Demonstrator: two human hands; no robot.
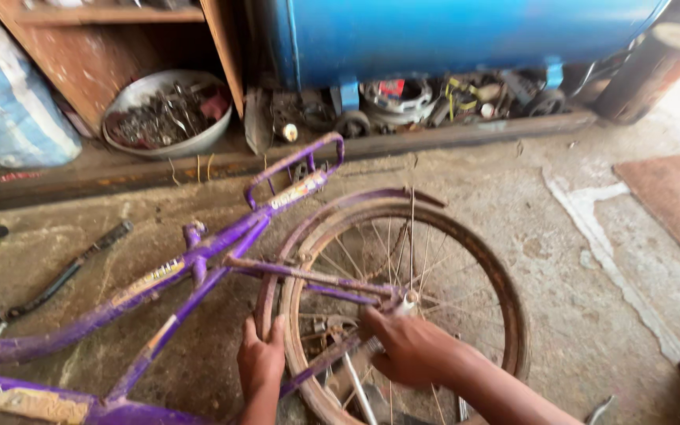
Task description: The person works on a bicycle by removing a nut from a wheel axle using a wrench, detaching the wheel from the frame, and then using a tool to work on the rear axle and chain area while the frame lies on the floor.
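Down on the floor [576, 260], left hand [261, 364] gripped the rusty wheel [466, 271] rim, right hand [409, 350] fingers pinched the axle; stiff, heavyish purple frame [198, 264], probably best held by its tubes.

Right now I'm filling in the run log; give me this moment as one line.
left hand: grips wheel rim | right hand: at hub by purple frame | bicycle lies on concrete floor

At nine to ten o'clock a bulging sack [5, 94] leans by the shelf - blue and white, orange at its top. Worn yellow stickers [149, 281] sit along the purple frame [222, 240] - at eight o'clock and centre.
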